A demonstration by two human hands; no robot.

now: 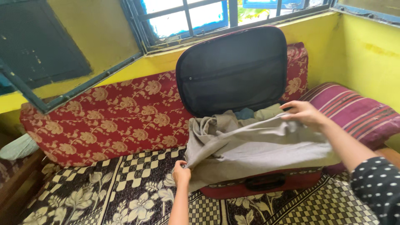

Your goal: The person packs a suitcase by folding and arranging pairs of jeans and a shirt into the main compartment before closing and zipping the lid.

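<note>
Low in the frame, the left hand [181, 173] pinches a corner of the grey cotton cloth [254, 146]; the right hand [302, 112], right of centre, grips its far edge, spreading it over the open red fabric suitcase [258, 183] on the patterned bed [104, 191].

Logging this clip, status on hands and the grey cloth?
Left hand grips grey cloth at its lower corner. Right hand pinches its far edge. Cloth spread over open red suitcase. Nothing in the way.
</note>
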